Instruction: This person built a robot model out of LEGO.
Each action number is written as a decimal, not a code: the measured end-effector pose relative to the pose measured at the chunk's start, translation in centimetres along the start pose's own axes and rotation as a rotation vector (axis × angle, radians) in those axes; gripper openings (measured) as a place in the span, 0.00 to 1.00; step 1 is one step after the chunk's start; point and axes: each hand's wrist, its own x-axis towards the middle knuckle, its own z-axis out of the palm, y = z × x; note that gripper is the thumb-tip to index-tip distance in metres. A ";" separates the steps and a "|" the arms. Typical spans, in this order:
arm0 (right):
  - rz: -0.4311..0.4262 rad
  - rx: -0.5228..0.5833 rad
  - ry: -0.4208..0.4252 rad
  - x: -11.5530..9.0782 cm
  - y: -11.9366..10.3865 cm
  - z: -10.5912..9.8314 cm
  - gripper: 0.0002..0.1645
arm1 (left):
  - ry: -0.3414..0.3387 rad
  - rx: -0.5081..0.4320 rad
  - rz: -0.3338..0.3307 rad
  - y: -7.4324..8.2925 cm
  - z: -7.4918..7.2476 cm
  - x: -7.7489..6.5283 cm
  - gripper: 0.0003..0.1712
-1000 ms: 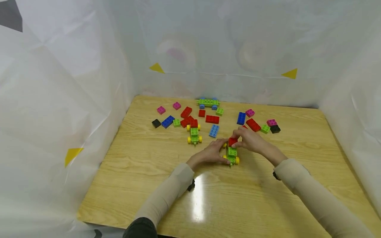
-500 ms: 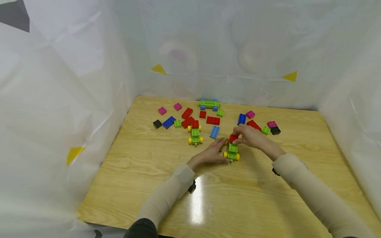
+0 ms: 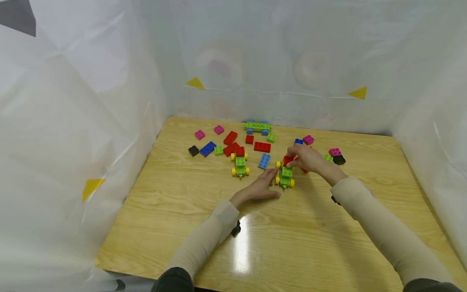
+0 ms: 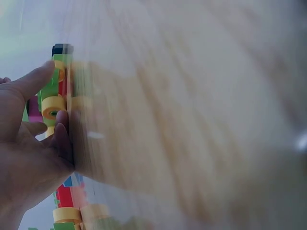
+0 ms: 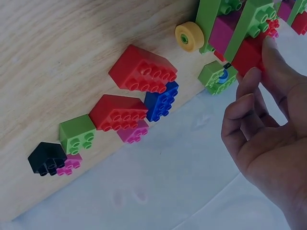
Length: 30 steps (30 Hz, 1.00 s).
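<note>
My right hand pinches a red building brick between thumb and fingers. The brick sits at the far end of a green toy car with yellow wheels, which has a raised green brick in its middle. Beside the car, on its left, my left hand lies low over the table with thumb and fingers spread and relaxed. In the left wrist view the fingers overlap the car's yellow wheel. A similar car with a red brick on it stands further left.
A green car base with blue wheels stands at the table's back edge. Loose bricks lie around: a light blue one, a red one, a dark blue one, and black and pink ones at the right. White sheeting surrounds the table.
The toy car has slid away from me, up and slightly right, with my right hand on its red brick. My left hand has stayed almost in place, and the car's near end has left its thumb.
</note>
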 end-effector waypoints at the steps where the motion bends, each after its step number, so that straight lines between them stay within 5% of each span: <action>1: 0.002 -0.002 -0.004 0.1 0.1 -0.1 0.13 | 0.001 0.000 -0.001 0.0 0.0 0.0 0.51; 30: 0.112 0.025 -0.043 3.3 2.1 -1.0 0.16 | -0.021 -0.030 -0.024 -0.3 -0.2 -0.2 0.50</action>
